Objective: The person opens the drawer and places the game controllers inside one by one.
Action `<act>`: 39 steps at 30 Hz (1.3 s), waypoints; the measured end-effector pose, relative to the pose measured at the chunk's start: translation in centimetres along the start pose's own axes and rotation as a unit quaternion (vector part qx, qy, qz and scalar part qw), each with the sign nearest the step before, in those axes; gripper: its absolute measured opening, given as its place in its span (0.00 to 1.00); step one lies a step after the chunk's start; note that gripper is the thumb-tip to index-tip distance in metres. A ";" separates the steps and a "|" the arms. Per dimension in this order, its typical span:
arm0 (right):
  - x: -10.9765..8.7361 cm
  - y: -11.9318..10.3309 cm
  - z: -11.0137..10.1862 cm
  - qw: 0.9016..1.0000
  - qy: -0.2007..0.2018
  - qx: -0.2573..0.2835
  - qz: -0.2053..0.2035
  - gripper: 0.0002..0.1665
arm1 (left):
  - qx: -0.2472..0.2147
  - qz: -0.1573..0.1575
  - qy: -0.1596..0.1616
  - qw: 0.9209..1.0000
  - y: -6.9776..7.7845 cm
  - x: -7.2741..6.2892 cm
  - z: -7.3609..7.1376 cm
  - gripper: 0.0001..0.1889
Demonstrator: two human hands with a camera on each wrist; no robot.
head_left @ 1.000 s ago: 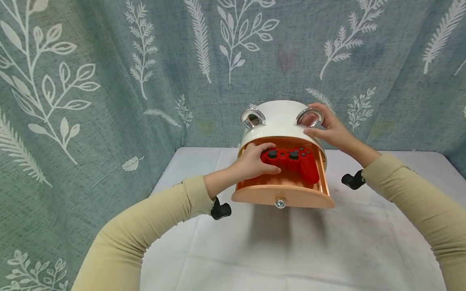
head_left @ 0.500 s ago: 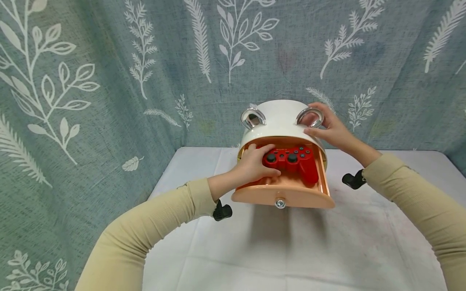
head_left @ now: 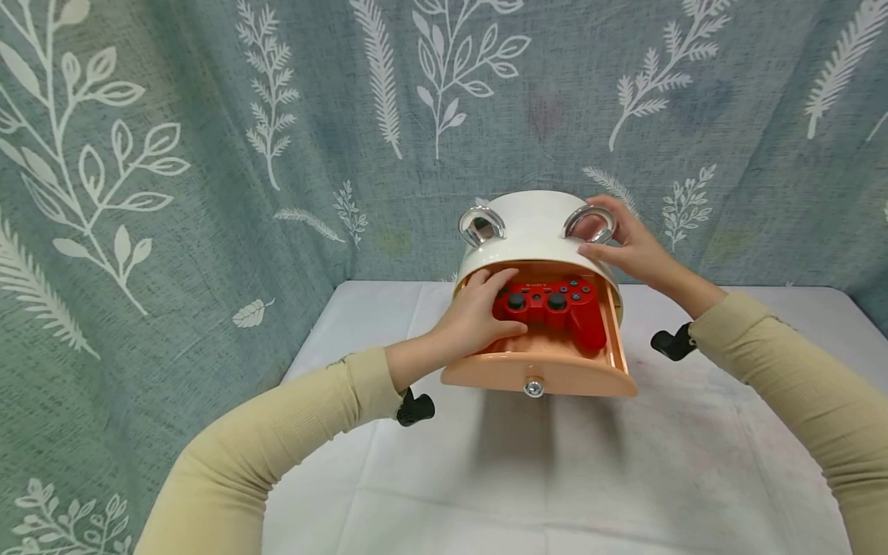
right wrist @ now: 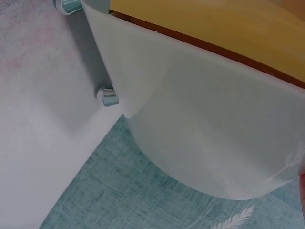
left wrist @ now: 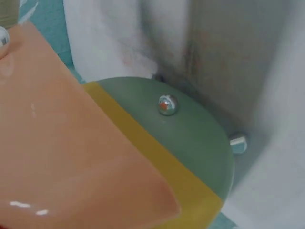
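A white, rounded drawer box (head_left: 537,223) with two chrome ring-shaped ears stands on the table, its peach-orange top drawer (head_left: 541,374) pulled out. Inside lies a red game controller (head_left: 555,301), sticks and buttons facing up. My left hand (head_left: 479,312) reaches into the drawer at the controller's left end, fingers and thumb spread apart; that end is hidden behind it. With my right hand (head_left: 624,239) I hold the box at its right ear, thumb on the shell in front and fingers behind the ring. A fingertip (right wrist: 302,191) shows in the right wrist view.
Below the orange drawer, the left wrist view shows a yellow drawer front (left wrist: 157,164) and a green one (left wrist: 181,138) with a chrome knob (left wrist: 167,105). Small chrome feet (left wrist: 238,143) support the box. A patterned teal curtain (head_left: 388,116) hangs behind the white-covered table (head_left: 430,478).
The controller has settled flatter in the drawer, its face showing more. My left hand has since shifted slightly left, away from the controller's middle. The right hand stays in place.
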State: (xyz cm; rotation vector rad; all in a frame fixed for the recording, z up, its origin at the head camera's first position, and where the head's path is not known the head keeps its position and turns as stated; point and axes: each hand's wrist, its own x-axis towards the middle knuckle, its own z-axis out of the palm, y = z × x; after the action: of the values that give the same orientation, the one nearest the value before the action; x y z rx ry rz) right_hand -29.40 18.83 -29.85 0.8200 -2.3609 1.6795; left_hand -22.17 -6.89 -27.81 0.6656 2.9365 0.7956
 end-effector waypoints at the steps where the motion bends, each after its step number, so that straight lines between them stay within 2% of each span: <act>1: 0.0 0.0 0.0 1.000 -0.001 0.000 0.000 0.38 | 0.001 0.004 0.000 1.000 0.0 -0.2 -0.1 0.40; 11: 0.1 0.0 0.0 1.000 -0.003 -0.009 -0.004 0.38 | -0.021 0.022 0.002 1.000 0.1 -2.0 -2.3 0.35; 16: 0.2 0.1 -0.1 1.000 -0.001 -0.013 0.001 0.37 | -0.035 0.032 0.009 0.999 0.7 -3.2 -3.4 0.35; 20: 0.1 0.1 -0.1 1.000 0.001 -0.019 0.007 0.37 | -0.047 0.059 0.014 0.997 1.4 -4.4 -3.9 0.34; 23: 0.1 0.0 -0.1 1.000 0.000 -0.024 0.010 0.38 | -0.068 0.101 0.014 0.992 1.9 -5.6 -3.9 0.32; 26: 0.1 0.0 0.0 0.999 0.000 -0.027 0.019 0.37 | -0.095 0.142 0.001 0.985 2.3 -6.9 -3.6 0.29; 29: 0.1 0.0 0.0 0.999 0.002 -0.029 0.024 0.38 | -0.118 0.159 -0.031 0.980 2.4 -8.2 -2.9 0.27; 31: 0.2 0.0 0.0 0.999 0.001 -0.027 0.024 0.38 | -0.130 0.158 -0.052 0.978 2.3 -8.9 -2.2 0.27; 35: 0.2 0.0 0.0 1.000 0.001 -0.014 0.022 0.38 | -0.147 0.157 -0.077 0.973 1.7 -9.5 -0.4 0.27; 39: 0.1 0.0 0.0 1.000 0.005 -0.013 0.021 0.38 | -0.171 0.122 -0.098 0.973 1.2 -9.3 1.4 0.27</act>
State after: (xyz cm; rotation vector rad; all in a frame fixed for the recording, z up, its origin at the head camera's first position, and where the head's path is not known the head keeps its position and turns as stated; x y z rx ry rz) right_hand -29.51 18.84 -29.81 0.7612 -2.4037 1.6607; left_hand -13.01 -9.11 -29.24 1.0161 2.4850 1.1469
